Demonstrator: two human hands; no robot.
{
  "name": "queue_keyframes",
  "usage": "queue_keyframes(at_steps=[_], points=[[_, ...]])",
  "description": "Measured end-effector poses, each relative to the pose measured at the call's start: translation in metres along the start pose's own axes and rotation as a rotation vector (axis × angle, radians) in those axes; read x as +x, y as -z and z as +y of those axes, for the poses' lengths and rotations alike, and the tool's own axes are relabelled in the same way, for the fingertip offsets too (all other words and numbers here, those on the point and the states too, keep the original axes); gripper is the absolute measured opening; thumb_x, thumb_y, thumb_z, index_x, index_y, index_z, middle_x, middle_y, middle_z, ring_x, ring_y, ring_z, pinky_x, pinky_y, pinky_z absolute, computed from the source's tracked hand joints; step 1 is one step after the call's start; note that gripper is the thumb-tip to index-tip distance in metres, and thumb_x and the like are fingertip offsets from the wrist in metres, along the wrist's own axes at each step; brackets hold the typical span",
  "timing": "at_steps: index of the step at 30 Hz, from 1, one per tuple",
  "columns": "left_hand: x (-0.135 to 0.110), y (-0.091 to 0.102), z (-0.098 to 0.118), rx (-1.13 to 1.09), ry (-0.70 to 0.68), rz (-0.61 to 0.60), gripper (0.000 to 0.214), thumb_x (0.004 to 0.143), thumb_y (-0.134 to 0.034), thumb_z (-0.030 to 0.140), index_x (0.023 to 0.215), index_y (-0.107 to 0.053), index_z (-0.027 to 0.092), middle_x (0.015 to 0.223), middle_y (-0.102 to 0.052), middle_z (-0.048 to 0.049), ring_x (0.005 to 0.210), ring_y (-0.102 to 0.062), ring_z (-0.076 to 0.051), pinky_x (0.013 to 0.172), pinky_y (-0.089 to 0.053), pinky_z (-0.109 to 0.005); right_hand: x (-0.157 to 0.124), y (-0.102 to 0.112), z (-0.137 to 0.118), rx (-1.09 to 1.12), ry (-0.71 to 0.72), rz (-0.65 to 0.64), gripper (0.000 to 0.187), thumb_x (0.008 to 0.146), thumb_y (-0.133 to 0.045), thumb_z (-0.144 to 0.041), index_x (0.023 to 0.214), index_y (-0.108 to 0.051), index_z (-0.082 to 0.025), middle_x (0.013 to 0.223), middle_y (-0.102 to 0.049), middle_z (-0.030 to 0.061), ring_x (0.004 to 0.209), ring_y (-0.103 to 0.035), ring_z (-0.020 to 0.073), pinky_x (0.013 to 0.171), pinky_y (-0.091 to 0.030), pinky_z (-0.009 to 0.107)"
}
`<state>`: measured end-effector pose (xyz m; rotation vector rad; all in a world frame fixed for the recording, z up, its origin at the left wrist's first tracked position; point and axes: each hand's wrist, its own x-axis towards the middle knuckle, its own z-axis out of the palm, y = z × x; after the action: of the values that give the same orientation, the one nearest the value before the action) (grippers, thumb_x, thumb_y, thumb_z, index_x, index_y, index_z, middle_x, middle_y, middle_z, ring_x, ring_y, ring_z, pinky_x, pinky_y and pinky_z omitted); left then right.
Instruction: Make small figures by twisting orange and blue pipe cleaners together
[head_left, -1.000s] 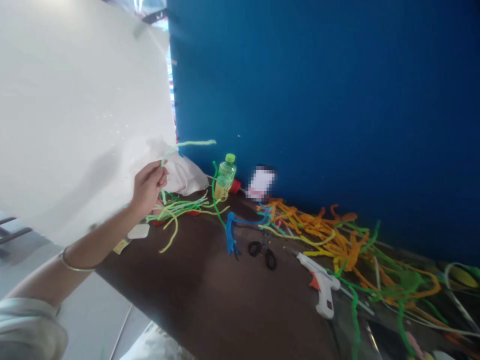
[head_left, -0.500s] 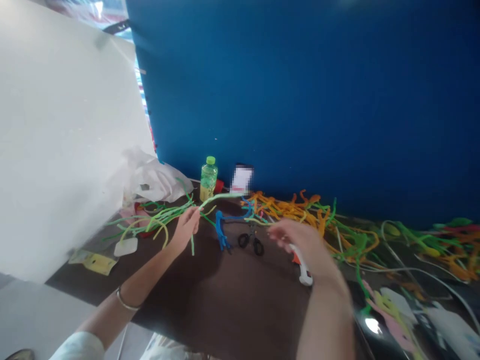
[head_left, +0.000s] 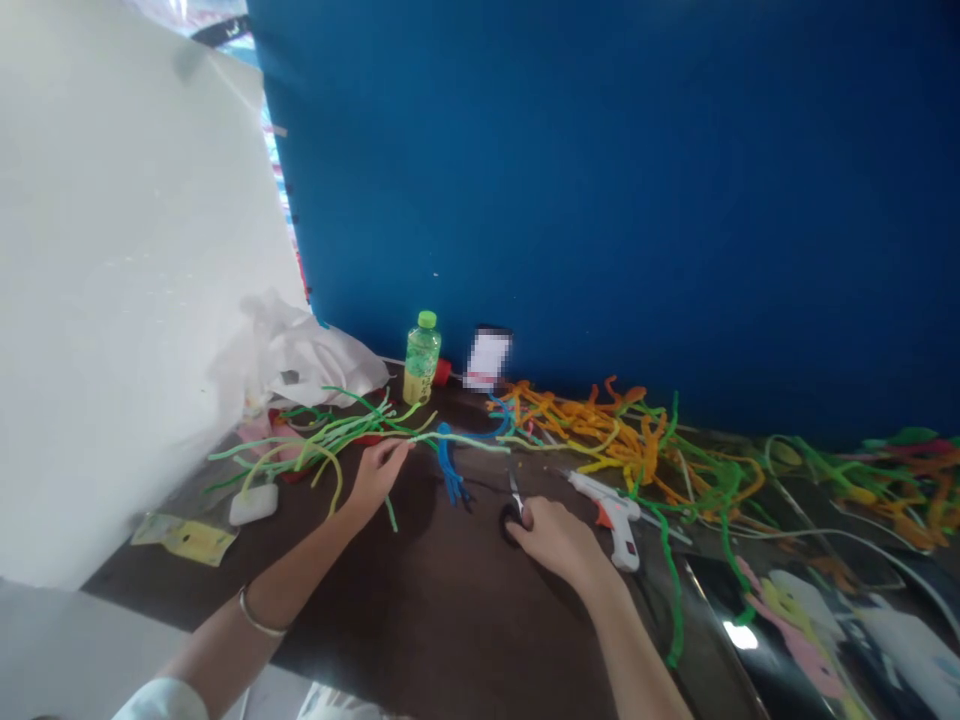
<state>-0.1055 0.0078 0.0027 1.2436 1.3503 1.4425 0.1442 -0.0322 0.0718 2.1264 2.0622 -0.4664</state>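
Note:
My left hand (head_left: pixel 379 475) pinches the near end of a pale green pipe cleaner (head_left: pixel 469 442), which stretches rightward over the table. Its fingers are closed. Under my right hand (head_left: pixel 559 540) lies a pair of scissors (head_left: pixel 513 512) with black handles; the fingers are closed around the handles and the blades point away from me. Between the hands rests a bundle of blue pipe cleaners (head_left: pixel 452 470). A heap of green pipe cleaners (head_left: pixel 330 440) spreads behind and left of my left hand. Just right of my right hand lies a white glue gun (head_left: pixel 619 520).
Orange pipe cleaners (head_left: pixel 585 420) pile along the back right. A green-capped bottle (head_left: pixel 422 362) and a phone (head_left: pixel 487 360) stand by the blue partition (head_left: pixel 600 200). At left are a white plastic bag (head_left: pixel 322 360), a white case (head_left: pixel 253 503) and a yellow packet (head_left: pixel 187 537).
My right hand has come down and left onto the scissors and closed on their handles. My left hand has lowered the pale green pipe cleaner, which now extends flatter to the right.

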Motion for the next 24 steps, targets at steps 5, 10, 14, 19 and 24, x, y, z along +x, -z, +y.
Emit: queue_keyframes(at_steps=[5, 10, 14, 19, 24], points=[[-0.002, 0.000, 0.003, 0.109, -0.061, -0.035, 0.027, 0.073, -0.054, 0.037, 0.078, -0.070, 0.015, 0.055, -0.061, -0.0022, 0.060, -0.058, -0.016, 0.052, -0.044, -0.023, -0.006, -0.007, -0.011, -0.023, -0.096, 0.091, 0.041, 0.080, -0.039, -0.047, 0.084, -0.060, -0.013, 0.084, -0.063, 0.0164, 0.081, -0.062, 0.0291, 0.064, -0.040, 0.034], [-0.003, 0.001, 0.005, 0.160, -0.098, -0.046, 0.027, 0.074, -0.052, 0.035, 0.079, -0.070, 0.015, 0.068, -0.066, -0.0044, 0.066, -0.059, -0.016, 0.057, -0.045, -0.023, -0.006, -0.021, -0.007, -0.027, -0.091, 0.019, 0.036, 0.074, -0.048, -0.041, 0.087, -0.061, -0.010, 0.086, -0.063, 0.0184, 0.083, -0.062, 0.0304, 0.066, -0.043, 0.035], [-0.003, -0.001, 0.003, 0.109, -0.041, -0.052, 0.031, 0.074, -0.053, 0.040, 0.080, -0.069, 0.014, 0.055, -0.060, -0.0017, 0.051, -0.053, -0.012, 0.045, -0.039, -0.021, -0.006, -0.016, 0.006, 0.146, 0.036, 0.211, 0.046, 0.077, -0.045, -0.046, 0.101, -0.058, -0.009, 0.088, -0.062, 0.0166, 0.084, -0.060, 0.0271, 0.071, -0.044, 0.035], [-0.005, -0.003, 0.002, -0.015, 0.071, -0.112, 0.037, 0.073, -0.053, 0.046, 0.081, -0.066, 0.012, 0.041, -0.044, 0.0041, 0.035, -0.036, -0.006, 0.035, -0.025, -0.019, 0.007, -0.012, -0.012, 0.309, 0.333, 0.521, 0.051, 0.084, -0.040, -0.037, 0.130, -0.036, -0.015, 0.116, -0.052, 0.0138, 0.100, -0.054, 0.0230, 0.083, -0.043, 0.033], [-0.006, -0.003, 0.011, -0.152, 0.142, -0.114, 0.037, 0.071, -0.055, 0.048, 0.078, -0.060, 0.013, 0.042, -0.031, 0.0080, 0.035, -0.028, -0.003, 0.035, -0.020, -0.017, 0.012, -0.018, -0.034, 0.449, 0.380, 0.483, 0.037, 0.088, -0.030, -0.029, 0.107, -0.059, -0.015, 0.091, -0.063, 0.0115, 0.090, -0.058, 0.0216, 0.084, -0.042, 0.031]])
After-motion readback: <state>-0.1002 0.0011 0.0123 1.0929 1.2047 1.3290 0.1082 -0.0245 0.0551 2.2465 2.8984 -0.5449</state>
